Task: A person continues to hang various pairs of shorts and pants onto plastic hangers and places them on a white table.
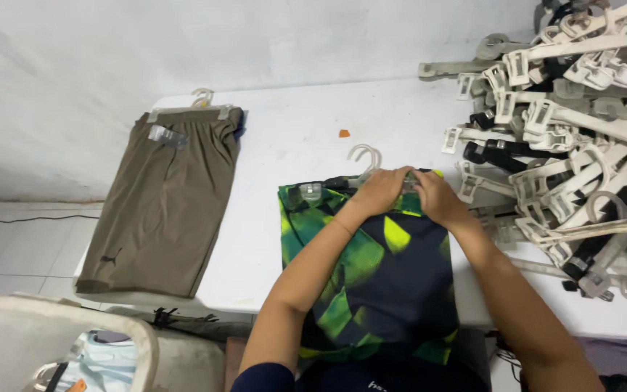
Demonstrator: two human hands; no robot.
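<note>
The left hand point(380, 190) and right hand point(433, 194) are pressed side by side on the waistband of the green-and-navy shorts point(371, 283), fingers closed over the clip hanger point(363, 161). The shorts are laid flat at tabletop point(292, 145) centre. The waistband is best kept taut and level. Brown shorts point(161, 203) lie at nine o'clock; a hanger pile point(575, 145) at three o'clock.

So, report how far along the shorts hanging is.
Done: the brown shorts lie clipped on a hanger. In hand: left hand and right hand press the green patterned shorts at their hanger. Left: only the pile of loose hangers shows; no other shorts visible.
</note>
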